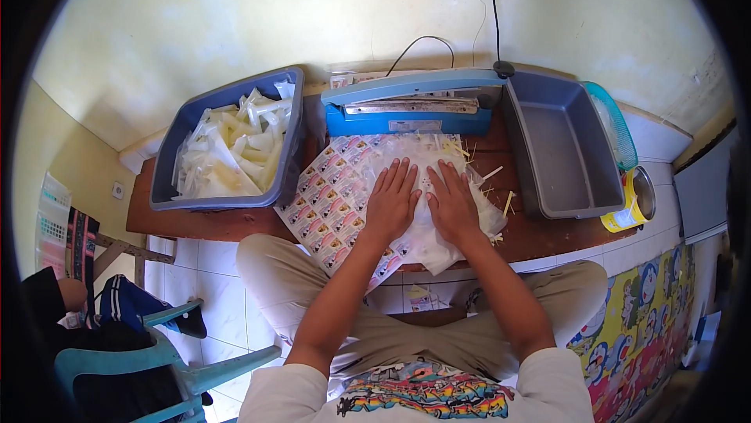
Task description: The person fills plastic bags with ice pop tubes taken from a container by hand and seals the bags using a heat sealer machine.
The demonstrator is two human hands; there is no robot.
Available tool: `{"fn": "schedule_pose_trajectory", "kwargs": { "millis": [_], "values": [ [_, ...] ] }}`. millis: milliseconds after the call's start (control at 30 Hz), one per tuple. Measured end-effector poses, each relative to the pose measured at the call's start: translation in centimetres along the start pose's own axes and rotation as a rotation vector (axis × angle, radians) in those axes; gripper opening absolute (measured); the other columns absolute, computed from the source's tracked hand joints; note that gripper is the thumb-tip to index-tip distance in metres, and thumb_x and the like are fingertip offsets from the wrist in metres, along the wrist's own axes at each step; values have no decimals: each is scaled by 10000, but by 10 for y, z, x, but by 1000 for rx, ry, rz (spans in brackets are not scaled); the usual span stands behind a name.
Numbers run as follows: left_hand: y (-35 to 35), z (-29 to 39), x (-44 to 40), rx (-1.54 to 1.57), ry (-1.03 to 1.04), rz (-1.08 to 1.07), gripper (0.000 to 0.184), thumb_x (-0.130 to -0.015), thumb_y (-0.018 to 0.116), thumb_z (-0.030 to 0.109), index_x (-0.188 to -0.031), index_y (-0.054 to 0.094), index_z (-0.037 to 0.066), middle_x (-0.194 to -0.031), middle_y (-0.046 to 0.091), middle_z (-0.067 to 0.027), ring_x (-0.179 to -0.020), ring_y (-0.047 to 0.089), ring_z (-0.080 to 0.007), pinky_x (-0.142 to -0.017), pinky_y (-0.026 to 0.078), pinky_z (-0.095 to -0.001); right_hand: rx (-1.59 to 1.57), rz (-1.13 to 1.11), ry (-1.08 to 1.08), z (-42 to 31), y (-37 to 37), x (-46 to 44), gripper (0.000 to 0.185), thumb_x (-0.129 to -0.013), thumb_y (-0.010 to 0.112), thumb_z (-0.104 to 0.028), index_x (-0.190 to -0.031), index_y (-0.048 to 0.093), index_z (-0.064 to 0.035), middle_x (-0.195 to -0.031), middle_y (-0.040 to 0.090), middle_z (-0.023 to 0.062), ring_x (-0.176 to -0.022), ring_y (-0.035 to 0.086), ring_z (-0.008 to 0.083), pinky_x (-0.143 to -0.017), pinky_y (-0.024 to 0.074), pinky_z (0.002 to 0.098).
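My left hand (393, 198) lies flat with its fingers stretched out on a pile of clear plastic bags (438, 247). Beside it my right hand (452, 202) presses flat on the same pile, fingers extended, thumbs close together. Under the bags, mostly to the left, spreads a sheet of printed labels (332, 204) with repeated small pictures. Just beyond my hands stands a blue impulse sealer (407, 120), its long light-blue arm running across the top. What lies beneath my palms is hidden.
At left a grey-blue tub (227, 204) holds filled plastic packets (235, 145). Another grey tub (559, 141) stands right, beside a teal basket (618, 126) and yellow can (630, 200). Thin offcuts (508, 204) litter the wooden bench (211, 225). A teal chair (125, 360) is lower left.
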State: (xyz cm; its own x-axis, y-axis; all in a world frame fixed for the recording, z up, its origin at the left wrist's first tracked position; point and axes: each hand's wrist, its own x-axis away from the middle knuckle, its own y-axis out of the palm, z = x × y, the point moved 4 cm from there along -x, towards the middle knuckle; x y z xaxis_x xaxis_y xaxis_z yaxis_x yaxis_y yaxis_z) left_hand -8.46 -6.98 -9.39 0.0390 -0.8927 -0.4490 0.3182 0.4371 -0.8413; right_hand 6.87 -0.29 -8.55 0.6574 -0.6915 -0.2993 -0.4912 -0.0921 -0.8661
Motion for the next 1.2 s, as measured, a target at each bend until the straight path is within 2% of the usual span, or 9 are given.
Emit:
{"fn": "schedule_pose_trajectory", "kwargs": {
  "millis": [167,267,367,433,467,533,767,833,1200],
  "values": [
    [1,-5,2,-46,-148,52,664,-1112,571,427,-1608,483,-6,-1703,426,-240,-1589,391,-417,-1294,324,-501,88,31,42,16,-1,-2,645,-1100,556,-357,-1638,452,-18,-1732,373,231,-1630,314,406,-1332,207,594],
    [6,-13,8,45,-222,131,679,-1101,604,383,-1614,455,-36,-1691,423,-284,-1583,395,-433,-1262,338,-529,96,8,76,24,-1,-2,696,-1093,575,-414,-1637,441,-1,-1744,350,240,-1641,283,415,-1339,193,594],
    [2,-16,11,-49,-259,82,677,-1091,626,353,-1618,446,-31,-1646,479,-264,-1527,445,-427,-1208,346,-552,178,132,65,30,-2,-1,679,-1066,631,-417,-1587,510,1,-1670,441,240,-1545,414,425,-1290,287,595],
    [-5,-15,8,35,-264,140,645,-1082,636,336,-1597,482,-20,-1599,515,-246,-1483,474,-414,-1179,355,-554,42,135,175,24,-17,-2,574,-1034,694,-330,-1509,603,-20,-1469,569,219,-1358,545,406,-1172,388,603],
    [-9,-14,7,117,-271,196,613,-1072,647,318,-1575,518,-9,-1552,551,-229,-1439,504,-401,-1149,364,-555,44,134,177,20,-21,-4,574,-1034,694,-330,-1509,603,-20,-1469,569,219,-1358,545,406,-1172,388,603],
    [-7,-14,7,82,-244,204,550,-1054,672,286,-1515,571,4,-1495,575,-216,-1401,521,-394,-1140,365,-552,-44,217,160,15,-27,-6,473,-981,760,-215,-1413,685,-36,-1249,602,174,-1183,596,364,-1036,459,564],
    [-11,-11,-3,171,-261,308,180,-985,752,137,-1114,679,34,-1311,629,-170,-1284,562,-389,-1039,423,-545,-223,369,87,20,-18,-14,242,-920,801,-65,-1147,736,-16,-1095,624,171,-1015,647,379,-902,532,488],
    [-10,-9,-5,179,-258,335,155,-978,755,113,-1079,670,32,-1277,638,-164,-1249,573,-384,-1014,438,-529,-269,353,57,21,-17,-17,137,-926,772,-12,-1045,703,-13,-1035,647,160,-975,665,383,-885,542,485],
    [-26,2,-14,285,-258,450,128,-969,773,77,-995,657,29,-1062,686,-129,-1062,621,-356,-952,472,-473,-364,445,58,14,-37,-20,90,-951,751,17,-1027,704,4,-1016,697,149,-899,718,347,-766,575,432]
  ]
}}
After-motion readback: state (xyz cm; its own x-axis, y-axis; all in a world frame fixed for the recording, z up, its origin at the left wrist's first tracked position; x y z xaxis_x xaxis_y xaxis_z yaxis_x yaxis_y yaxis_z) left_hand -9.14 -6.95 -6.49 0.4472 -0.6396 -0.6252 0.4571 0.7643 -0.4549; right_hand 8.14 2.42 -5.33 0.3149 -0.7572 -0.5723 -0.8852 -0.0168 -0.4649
